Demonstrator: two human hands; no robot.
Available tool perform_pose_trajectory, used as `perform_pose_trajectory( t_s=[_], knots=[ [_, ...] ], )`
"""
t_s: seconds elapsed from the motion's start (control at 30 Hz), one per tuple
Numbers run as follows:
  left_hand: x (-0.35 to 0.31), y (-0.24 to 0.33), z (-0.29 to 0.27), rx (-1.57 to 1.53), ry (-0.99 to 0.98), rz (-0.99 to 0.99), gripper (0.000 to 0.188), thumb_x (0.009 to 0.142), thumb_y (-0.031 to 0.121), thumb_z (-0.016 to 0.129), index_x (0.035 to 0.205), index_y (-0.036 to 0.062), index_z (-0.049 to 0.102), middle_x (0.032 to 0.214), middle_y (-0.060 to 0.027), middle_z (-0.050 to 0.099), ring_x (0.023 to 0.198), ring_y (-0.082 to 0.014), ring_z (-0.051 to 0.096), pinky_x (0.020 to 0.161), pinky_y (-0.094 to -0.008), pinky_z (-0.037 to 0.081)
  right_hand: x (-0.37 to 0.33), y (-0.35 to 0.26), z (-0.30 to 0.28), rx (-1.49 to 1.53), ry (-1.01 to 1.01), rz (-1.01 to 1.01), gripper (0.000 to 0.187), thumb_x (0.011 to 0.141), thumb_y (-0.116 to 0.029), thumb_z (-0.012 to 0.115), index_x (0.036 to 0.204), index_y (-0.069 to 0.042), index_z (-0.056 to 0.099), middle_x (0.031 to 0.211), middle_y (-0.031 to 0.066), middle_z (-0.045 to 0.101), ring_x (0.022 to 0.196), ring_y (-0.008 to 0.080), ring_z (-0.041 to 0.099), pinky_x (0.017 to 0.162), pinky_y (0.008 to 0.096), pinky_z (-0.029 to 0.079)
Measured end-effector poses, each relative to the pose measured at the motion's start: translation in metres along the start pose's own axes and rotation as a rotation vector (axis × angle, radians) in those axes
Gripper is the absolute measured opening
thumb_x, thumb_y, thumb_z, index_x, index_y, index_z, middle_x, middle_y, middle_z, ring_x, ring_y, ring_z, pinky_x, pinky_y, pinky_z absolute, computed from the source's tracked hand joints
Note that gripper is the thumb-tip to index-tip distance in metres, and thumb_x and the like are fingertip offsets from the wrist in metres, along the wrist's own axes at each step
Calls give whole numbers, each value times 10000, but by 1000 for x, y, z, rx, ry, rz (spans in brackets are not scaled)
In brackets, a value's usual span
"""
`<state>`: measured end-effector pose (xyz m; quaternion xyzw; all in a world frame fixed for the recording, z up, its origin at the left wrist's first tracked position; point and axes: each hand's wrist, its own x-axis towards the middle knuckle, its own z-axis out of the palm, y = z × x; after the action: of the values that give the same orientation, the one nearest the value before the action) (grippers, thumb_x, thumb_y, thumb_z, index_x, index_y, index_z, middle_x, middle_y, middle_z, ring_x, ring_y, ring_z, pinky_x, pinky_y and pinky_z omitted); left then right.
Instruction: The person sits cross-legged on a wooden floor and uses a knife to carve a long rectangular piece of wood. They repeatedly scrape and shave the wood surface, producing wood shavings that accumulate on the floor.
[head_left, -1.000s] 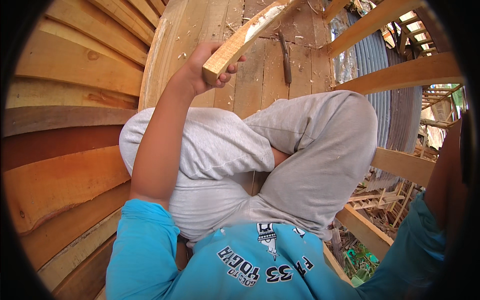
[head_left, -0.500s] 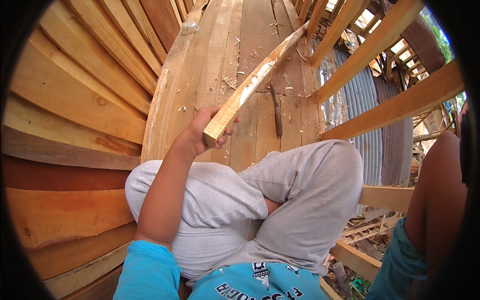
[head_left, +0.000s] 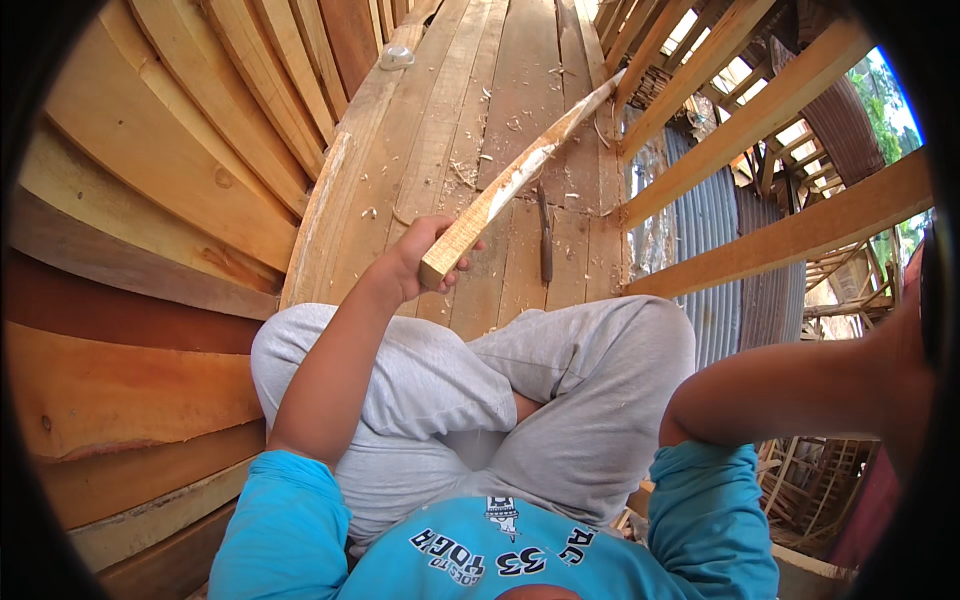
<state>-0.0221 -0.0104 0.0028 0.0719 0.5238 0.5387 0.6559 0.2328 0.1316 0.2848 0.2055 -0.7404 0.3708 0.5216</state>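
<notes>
My left hand (head_left: pixel 428 262) is closed round the near, squared end of a long piece of wood (head_left: pixel 468 228). The wood slants away to the right; its near part is rough and yellowish, and farther along it shows pale shaved faces and thins out. Its far end reaches the railing posts. Raised at the right rim, my right hand (head_left: pixel 908 325) shows only in part, dark and cut off, with its fingers hidden; beside it is a dark shape I cannot make out. On the boards right of the wood lies a slim dark tool with a brown handle (head_left: pixel 546 245).
Plank flooring (head_left: pixel 420 150) with scattered shavings runs ahead of my crossed legs (head_left: pixel 590 350). Stacked timber boards (head_left: pixel 150 230) line the left side. A slatted wooden railing (head_left: pixel 770 235) stands at right, with corrugated metal sheets (head_left: pixel 705 270) beyond. A small clear container (head_left: pixel 396 57) sits far left.
My right arm has swung up and out at the right, its elbow now bent. My left hand still grips the wood; the view has shifted slightly.
</notes>
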Motion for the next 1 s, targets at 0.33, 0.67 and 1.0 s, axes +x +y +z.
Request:
perform_pose_trajectory(
  t_s=[0.33,0.67,1.0],
  knots=[
    [-2,3,20,-162,106,51,488,1028,372,297,1188,5,576,630,-16,548,398,-105,490,378,-248,435,-250,259,-7,-894,-1050,1347,462,876,-381,662,1058,41,707,1049,248,707,954,344,710,847,426,549],
    [3,-4,1,-92,3,3,518,1022,400,303,1212,5,578,623,-36,539,400,-128,491,366,-257,371,-297,311,31,-707,-980,1837,405,866,-337,698,1029,33,730,1002,188,741,786,300,742,708,411,593],
    [-3,4,-1,-173,-79,-57,588,1019,465,297,1199,-27,564,641,-29,535,408,-123,478,355,-257,354,-308,306,42,-721,-942,1688,326,810,-194,705,1027,50,719,1006,209,731,790,324,740,693,426,598]
  ],
)
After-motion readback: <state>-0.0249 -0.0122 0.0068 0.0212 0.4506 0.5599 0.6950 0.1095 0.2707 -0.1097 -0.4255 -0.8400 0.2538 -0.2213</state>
